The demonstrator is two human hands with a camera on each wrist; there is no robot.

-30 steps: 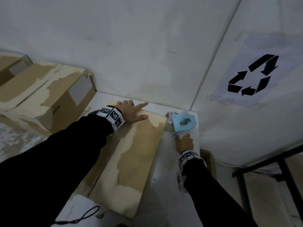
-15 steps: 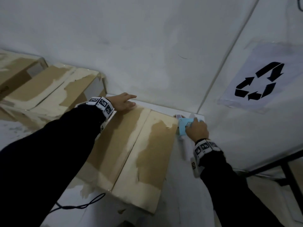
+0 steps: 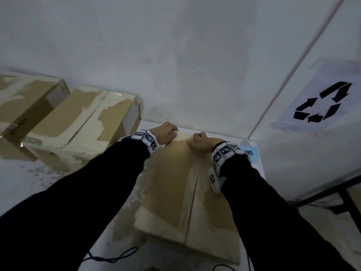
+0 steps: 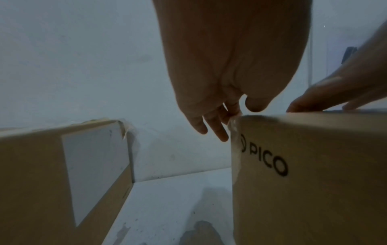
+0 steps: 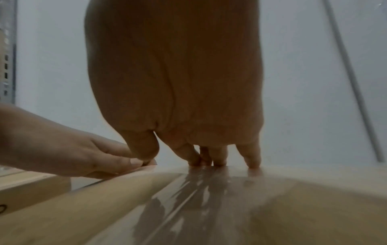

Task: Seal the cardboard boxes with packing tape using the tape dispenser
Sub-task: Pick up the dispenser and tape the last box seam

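Observation:
A brown cardboard box (image 3: 175, 192) printed PICO (image 4: 303, 182) lies on the white table, flaps closed. Glossy clear tape (image 5: 199, 190) runs along its middle seam. My left hand (image 3: 166, 133) rests at the box's far left corner, fingers (image 4: 215, 131) hanging past the edge and thumb on top. My right hand (image 3: 199, 142) is beside it, and its fingertips (image 5: 217, 159) press on the tape at the far edge. Neither hand holds the blue tape dispenser (image 3: 251, 151), which lies on the table's far right corner, partly hidden behind my right wrist.
Two more taped boxes (image 3: 78, 122) (image 3: 25, 98) stand to the left against the white wall. A recycling sign (image 3: 322, 102) hangs on the right wall. A black cord (image 3: 113, 257) lies near the front table edge. A black metal frame (image 3: 341, 192) is at the right.
My right hand let go of the tape dispenser and moved left onto the box's far edge. My left hand shifted to the far corner. The box now lies straight in front of me.

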